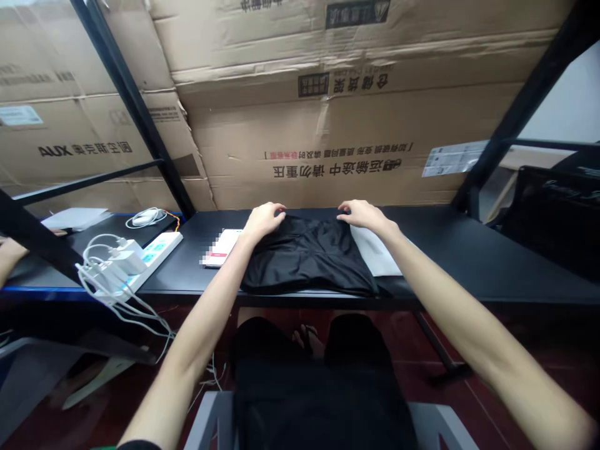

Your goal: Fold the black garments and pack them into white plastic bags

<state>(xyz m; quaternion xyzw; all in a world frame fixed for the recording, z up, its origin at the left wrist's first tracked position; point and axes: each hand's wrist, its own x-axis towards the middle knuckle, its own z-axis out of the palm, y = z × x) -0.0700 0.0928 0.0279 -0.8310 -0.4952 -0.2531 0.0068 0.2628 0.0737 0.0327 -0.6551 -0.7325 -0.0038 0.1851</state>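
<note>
I see my left hand (265,221) and right hand (364,214) half curled on the far edge of the black cloth (307,257), on the table (450,245); I cannot tell if they pinch it. Pulling unevenly could slide this slippery cloth over the near edge.

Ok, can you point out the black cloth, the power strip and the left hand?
Black cloth (307,259): head view, middle of its top surface.
Power strip (162,249): head view, white casing near its far end.
Left hand (265,220): head view, back of the hand.
</note>
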